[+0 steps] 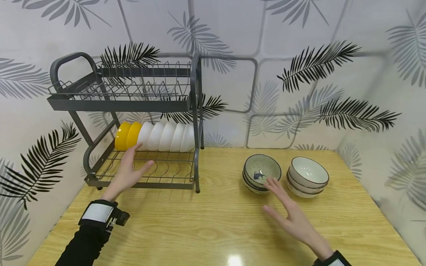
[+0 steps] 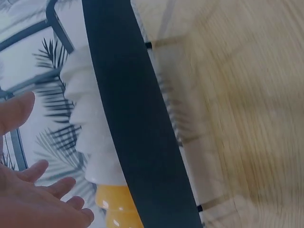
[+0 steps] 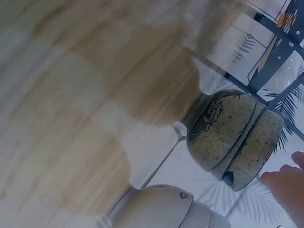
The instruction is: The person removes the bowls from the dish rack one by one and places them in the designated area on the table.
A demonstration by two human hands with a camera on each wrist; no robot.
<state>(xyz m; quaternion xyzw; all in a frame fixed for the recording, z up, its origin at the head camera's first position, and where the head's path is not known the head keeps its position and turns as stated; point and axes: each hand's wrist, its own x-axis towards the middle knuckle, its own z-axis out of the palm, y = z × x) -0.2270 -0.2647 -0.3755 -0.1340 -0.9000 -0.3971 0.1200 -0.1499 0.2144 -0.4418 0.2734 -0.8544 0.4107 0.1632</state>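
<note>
Both hands are empty right now, fingers loosely spread, nothing grasped.

Left hand [image 1: 128, 171] sits left of centre in the head view, over the lower tier of the dish rack [image 1: 194, 122], fingertips just short of the yellow bowls [image 1: 128, 135] at the left end of the row. The white bowls [image 1: 168, 136] stand on edge beside them, filling the row up to the rack's right post. The left wrist view shows the same thing: palm open, fingers near the white stack [image 2: 92, 128], not touching as far as I can tell (frame is blurred).

Right hand [image 1: 289, 212] is lower right of centre, flat above the table [image 1: 216, 221], fingertips at the near rim of the speckled bowl stack [image 1: 261, 173]. Contact or a hair off, I can't tell. The cream bowl stack [image 1: 307, 176] sits just right of it, separate.

My read: this is the reach phase of moving bowls from the table into the rack, pick not yet made. Judging by position, the next move needs the right hand to close on the top speckled bowl's rim, lift it clear of the one under it, then tilt it on edge for a free slot (little room left in that back row).
</note>
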